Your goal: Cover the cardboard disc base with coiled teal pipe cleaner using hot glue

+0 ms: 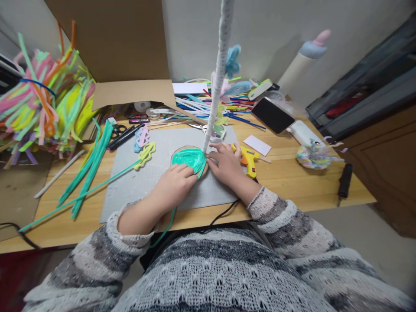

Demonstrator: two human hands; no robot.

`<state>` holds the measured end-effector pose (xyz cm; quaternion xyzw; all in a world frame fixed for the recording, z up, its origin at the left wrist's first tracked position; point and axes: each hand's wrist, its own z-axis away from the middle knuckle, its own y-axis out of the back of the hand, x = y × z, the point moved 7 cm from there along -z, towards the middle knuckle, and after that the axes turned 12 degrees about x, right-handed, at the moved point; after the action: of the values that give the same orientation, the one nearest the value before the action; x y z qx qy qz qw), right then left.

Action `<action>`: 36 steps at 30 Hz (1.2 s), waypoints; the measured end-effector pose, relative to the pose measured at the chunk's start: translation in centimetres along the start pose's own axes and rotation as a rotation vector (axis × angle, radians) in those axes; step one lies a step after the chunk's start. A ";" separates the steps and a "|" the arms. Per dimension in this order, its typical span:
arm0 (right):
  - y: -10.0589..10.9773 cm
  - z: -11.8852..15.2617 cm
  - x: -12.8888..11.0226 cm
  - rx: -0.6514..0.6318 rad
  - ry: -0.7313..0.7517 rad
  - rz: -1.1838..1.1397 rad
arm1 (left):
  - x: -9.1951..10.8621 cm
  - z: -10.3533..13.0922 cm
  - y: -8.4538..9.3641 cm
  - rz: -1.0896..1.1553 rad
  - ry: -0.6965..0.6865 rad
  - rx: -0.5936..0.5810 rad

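A round base (188,157) covered with coiled green pipe cleaner lies on the grey mat (126,190). From its right edge rises a tall white wrapped stem (215,93), with blue, pink and yellow pieces beside it. My left hand (175,184) rests at the base's near edge, fingers curled together on the green pipe cleaner; a loose green length (169,227) hangs below it over the table edge. My right hand (225,164) is at the base's right edge beside the stem's foot, thumb and index finger near the green strand and the other fingers spread.
A yellow glue gun (250,161) lies right of my right hand. Green pipe cleaners (87,173) and black scissors (117,131) are at the left, near a large colourful bundle (45,99). A phone (273,115) and a dark-handled tool (345,181) lie at the right.
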<state>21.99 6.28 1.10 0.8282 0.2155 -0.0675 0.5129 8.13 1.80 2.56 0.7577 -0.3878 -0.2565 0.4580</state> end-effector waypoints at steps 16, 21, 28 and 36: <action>-0.2 -0.1 0.3 0.080 -0.026 -0.014 | 0.6 1.0 -0.3 0.007 0.035 0.037; -0.1 -0.2 0.2 0.069 -0.021 -0.006 | 0.5 1.1 -0.5 0.044 0.093 0.016; -0.2 -0.2 0.2 0.071 -0.018 -0.009 | 0.5 1.5 -0.3 0.014 0.122 0.005; -0.1 -0.2 0.2 0.068 -0.019 -0.006 | 0.3 1.7 -0.1 0.001 0.123 -0.013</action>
<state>22.06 6.57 1.03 0.8438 0.2107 -0.0842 0.4863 7.05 0.78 1.71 0.7688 -0.3577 -0.2117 0.4860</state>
